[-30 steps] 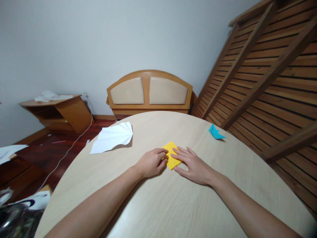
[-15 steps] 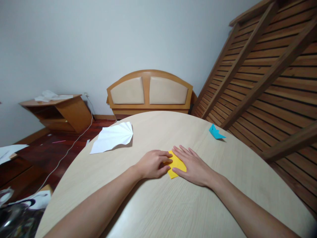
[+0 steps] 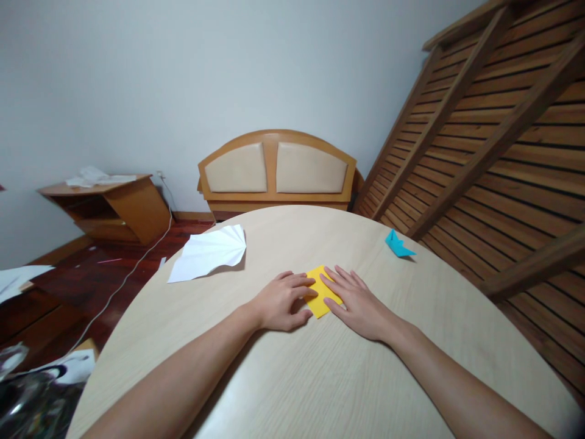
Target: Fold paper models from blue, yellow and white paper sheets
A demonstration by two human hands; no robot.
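A small yellow sheet of folded paper (image 3: 322, 296) lies flat on the pale wooden table, between my two hands. From the left, my left hand (image 3: 287, 301) rests its spread fingertips on the paper's left part, with the thumb at its lower left edge. My right hand (image 3: 355, 301) lies with fingers stretched out over the right edge, its thumb touching the paper. Both hands are open, and their fingers cover the paper's side edges.
On the round table (image 3: 292, 378), a pleated white paper (image 3: 211, 251) lies at the left and a blue folded-paper boat (image 3: 398, 245) at the right. A headboard (image 3: 276, 167) stands behind; wooden slats (image 3: 493, 146) lean at the right. A low cabinet (image 3: 123, 210) is at the left.
The yellow paper has shifted slightly away from me and turned a little. My left fingers have spread wider, and my right hand has slid slightly right, leaving more paper showing.
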